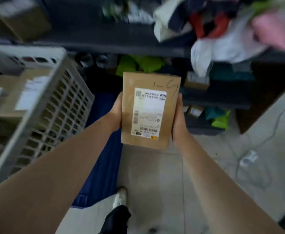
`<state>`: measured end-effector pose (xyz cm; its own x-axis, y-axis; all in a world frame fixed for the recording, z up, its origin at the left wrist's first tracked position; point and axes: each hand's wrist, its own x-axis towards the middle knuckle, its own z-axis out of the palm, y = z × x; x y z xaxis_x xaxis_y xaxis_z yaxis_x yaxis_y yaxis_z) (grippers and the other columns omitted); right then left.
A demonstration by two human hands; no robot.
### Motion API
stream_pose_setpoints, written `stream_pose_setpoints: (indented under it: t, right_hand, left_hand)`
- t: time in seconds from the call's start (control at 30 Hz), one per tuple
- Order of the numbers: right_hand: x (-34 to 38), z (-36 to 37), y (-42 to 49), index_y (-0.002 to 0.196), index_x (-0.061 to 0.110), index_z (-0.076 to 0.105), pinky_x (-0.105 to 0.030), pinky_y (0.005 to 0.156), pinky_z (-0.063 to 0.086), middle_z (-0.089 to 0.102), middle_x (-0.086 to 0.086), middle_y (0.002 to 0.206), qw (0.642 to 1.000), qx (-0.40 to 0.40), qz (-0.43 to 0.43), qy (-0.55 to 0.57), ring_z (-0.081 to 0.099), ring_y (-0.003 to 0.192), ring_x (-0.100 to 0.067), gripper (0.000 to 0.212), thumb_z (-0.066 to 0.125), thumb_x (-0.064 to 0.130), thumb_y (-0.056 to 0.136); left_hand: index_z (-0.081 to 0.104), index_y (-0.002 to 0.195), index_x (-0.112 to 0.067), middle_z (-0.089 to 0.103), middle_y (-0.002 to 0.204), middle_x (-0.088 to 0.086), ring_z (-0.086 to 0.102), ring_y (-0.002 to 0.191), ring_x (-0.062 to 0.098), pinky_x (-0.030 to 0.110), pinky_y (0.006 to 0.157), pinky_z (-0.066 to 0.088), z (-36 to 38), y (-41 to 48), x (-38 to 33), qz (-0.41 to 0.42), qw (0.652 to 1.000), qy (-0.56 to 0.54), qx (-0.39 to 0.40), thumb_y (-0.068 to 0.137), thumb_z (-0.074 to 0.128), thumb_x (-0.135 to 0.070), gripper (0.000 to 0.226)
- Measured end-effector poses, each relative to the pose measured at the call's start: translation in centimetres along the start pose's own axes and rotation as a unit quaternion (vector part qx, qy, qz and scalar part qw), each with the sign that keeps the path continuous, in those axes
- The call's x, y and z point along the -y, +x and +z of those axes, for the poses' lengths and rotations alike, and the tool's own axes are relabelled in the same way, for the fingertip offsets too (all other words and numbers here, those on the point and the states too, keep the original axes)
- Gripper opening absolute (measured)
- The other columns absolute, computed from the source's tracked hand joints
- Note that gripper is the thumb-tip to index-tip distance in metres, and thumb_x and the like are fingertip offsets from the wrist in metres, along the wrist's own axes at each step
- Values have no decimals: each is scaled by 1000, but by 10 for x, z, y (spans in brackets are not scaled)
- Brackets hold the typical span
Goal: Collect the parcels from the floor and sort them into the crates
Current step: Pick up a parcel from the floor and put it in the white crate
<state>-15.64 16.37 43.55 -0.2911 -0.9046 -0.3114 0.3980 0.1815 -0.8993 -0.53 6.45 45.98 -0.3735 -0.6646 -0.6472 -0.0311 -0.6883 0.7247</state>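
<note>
Forearms (pixel 62 162) run out to a parcel (pixel 168 105) held between both palms above the floor (pixel 155 174). The left hand (pixel 117 112) clasps one long side and the right hand (pixel 178 119) the other. The thumbs lie along the edges; the fingers go behind it, out of sight. It is a flat brown cardboard box with its white label (pixel 147 114) facing up between the hands.

It looks stiff, with square corners, and probably light, since it sits level in an easy hold. The cardboard is matt, so it should not slip. The present hold on the long sides, about midway, suits it, and one hand could likely carry it. A grey lattice crate (pixel 54 102) with boxes inside stands off the left hand. Dark shelves (pixel 104 39) lie beyond the fingertips, blurred.
</note>
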Motion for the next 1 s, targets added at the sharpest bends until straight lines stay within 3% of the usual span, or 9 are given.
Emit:
stream_pose_setpoints:
  t: [0.1, 0.2, 0.4, 0.53, 0.67, 0.77, 0.83, 0.93, 1.0]
  right_hand:
    - [62, 48, -36, 129, -2, 56, -63, 105, 42, 62, -27, 127, 1000, 11, -26, -8, 59, 119, -46, 107, 54, 87, 70]
    - [128, 109, -78, 129, 3, 61, -56, 105, 46, 66, -21, 126, 995, 50, -77, -27, 62, 118, -39, 102, 53, 85, 69]
    - [232, 235, -132, 127, 7, 64, -45, 97, 53, 69, -17, 121, 984, 79, -148, -59, 65, 114, -35, 83, 37, 74, 86]
    - [246, 325, -145, 116, 15, 70, -43, 97, 52, 73, -12, 112, 983, 123, -117, -76, 68, 107, -30, 70, 24, 65, 98]
    - [224, 407, -133, 99, 23, 72, -38, 91, 53, 77, -2, 91, 986, 141, -62, -55, 70, 94, -23, 65, 21, 64, 99]
    - [188, 457, -113, 97, 22, 73, -42, 94, 53, 78, -4, 88, 990, 123, 7, -66, 70, 94, -26, 66, 26, 68, 97]
    - [154, 481, -91, 98, 24, 78, -50, 101, 49, 78, -6, 97, 988, 99, 71, -100, 70, 101, -31, 73, 32, 81, 87]
    - [115, 504, -49, 98, 27, 80, -57, 106, 43, 77, -9, 104, 979, 88, 137, -125, 68, 108, -36, 83, 42, 94, 66]
    - [106, 517, -47, 92, 18, 79, -52, 96, 51, 79, -10, 89, 973, 38, 177, -144, 70, 96, -33, 78, 45, 86, 76]
  left_hand:
    - [68, 88, -18, 72, 89, 6, 64, 83, 25, 44, 94, 48, -7, -73, -52, 51, 999, -13, -8, 95, 36, -60, 53]
    - [64, 80, -16, 72, 66, 1, 64, 72, 21, 35, 76, 52, -21, -153, -105, 113, 992, -30, -44, 99, 34, -51, 51]
    - [64, 74, -17, 70, 61, -1, 67, 52, 14, 24, 54, 54, -78, -282, -206, 217, 975, 18, -55, 99, 36, -51, 51]
    - [63, 72, -19, 69, 71, 1, 64, 65, 19, 33, 72, 50, -149, -333, -246, 232, 969, 22, -80, 97, 38, -54, 50]
    - [64, 73, -19, 70, 62, -1, 62, 64, 19, 33, 73, 51, -229, -339, -273, 222, 969, -7, -107, 97, 35, -57, 54]
    - [52, 69, -19, 60, 54, -1, 56, 57, 17, 30, 68, 50, -290, -330, -281, 164, 969, 94, -162, 99, 23, -57, 57]
    - [49, 74, -18, 54, 70, 3, 51, 64, 20, 28, 63, 43, -337, -316, -274, 87, 972, 143, -164, 97, 16, -64, 61]
    - [58, 111, -14, 62, 104, 12, 61, 87, 28, 32, 67, 51, -393, -286, -271, 18, 976, 174, -131, 94, 17, -67, 69]
    - [55, 123, -12, 61, 113, 15, 62, 92, 31, 35, 65, 54, -412, -268, -270, -18, 975, 186, -116, 95, 17, -65, 71]
